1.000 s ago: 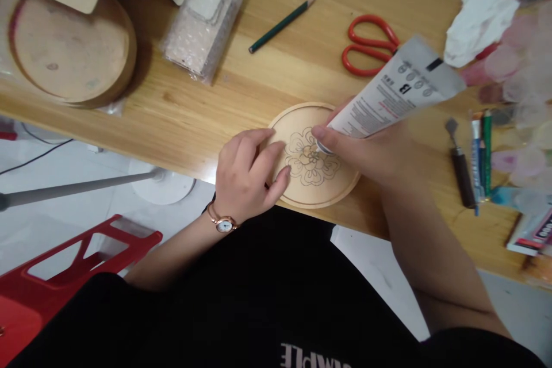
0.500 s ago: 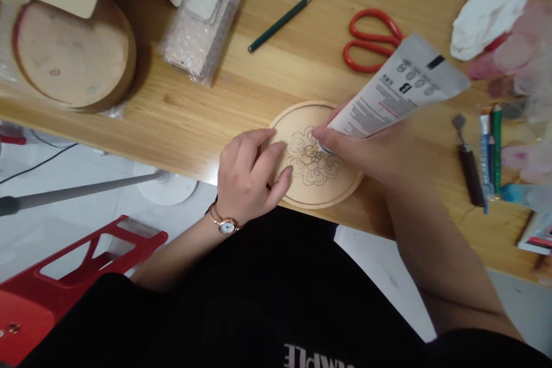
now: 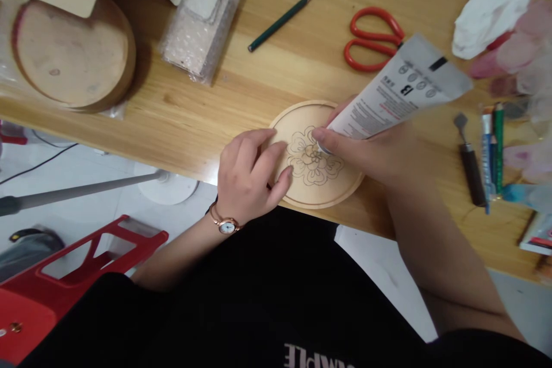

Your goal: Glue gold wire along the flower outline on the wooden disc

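Observation:
A round wooden plate [image 3: 319, 198] with a raised rim lies near the table's front edge, a flower outlined in dark lines [image 3: 317, 169] at its middle. My left hand [image 3: 248, 169], wearing a watch [image 3: 227, 226], rests its curved, parted fingers on the plate's left side. In my right hand [image 3: 366, 152] is a white squeeze tube [image 3: 397, 89] with printed text, tilted nozzle-down over the flower's centre. Thumb and fingers wrap its lower end and hide most of the nozzle, so I cannot tell whether the tip touches the wood.
Red-handled scissors [image 3: 373, 40] lie partly behind the tube, and a green pencil [image 3: 280, 22] lies farther left. A bubble-wrapped packet [image 3: 202, 23] and a round wooden piece [image 3: 73, 52] are at left. A dark-handled tool [image 3: 472, 175] lies right. A red stool [image 3: 103, 250] stands below.
Both hands, the tube and the plate look almost unchanged. At the lower left, a dark shoe and trouser leg of another person have come into view beside the red stool.

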{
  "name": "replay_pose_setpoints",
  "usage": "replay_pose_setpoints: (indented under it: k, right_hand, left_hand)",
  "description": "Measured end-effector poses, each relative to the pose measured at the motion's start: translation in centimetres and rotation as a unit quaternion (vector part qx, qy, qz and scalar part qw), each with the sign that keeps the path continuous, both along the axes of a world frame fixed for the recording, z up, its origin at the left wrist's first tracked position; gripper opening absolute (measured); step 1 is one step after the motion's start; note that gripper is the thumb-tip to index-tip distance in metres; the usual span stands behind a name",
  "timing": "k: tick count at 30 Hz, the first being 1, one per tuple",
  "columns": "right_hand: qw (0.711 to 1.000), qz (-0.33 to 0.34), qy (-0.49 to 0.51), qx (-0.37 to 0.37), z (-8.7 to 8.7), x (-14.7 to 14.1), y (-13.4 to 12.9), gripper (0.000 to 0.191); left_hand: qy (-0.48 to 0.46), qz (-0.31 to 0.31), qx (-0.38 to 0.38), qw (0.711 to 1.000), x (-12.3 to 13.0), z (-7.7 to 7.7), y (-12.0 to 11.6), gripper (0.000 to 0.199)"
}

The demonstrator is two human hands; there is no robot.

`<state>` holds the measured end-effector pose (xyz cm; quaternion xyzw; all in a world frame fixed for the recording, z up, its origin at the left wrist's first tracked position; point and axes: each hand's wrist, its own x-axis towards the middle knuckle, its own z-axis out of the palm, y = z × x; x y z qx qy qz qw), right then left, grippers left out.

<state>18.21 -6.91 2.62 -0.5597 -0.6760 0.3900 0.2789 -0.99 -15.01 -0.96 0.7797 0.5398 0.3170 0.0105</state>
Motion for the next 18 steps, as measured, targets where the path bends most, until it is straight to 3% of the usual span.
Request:
replay_pose_setpoints:
  k: [12,18]
  right_hand:
    - [0.999,-0.022,0.026,0.012,-0.05,0.47,0.25,0.032]
    - [0.999,0.01,0.033,-0.013,0.23,0.22,0.28,0.028]
  left_hand:
    - [-0.003,0.0,-0.013,1.0,-0.03,0.03,-0.11,0.03]
    - [-0.001,0.002,-0.012,1.0,0.0,0.12,-0.05,0.03]
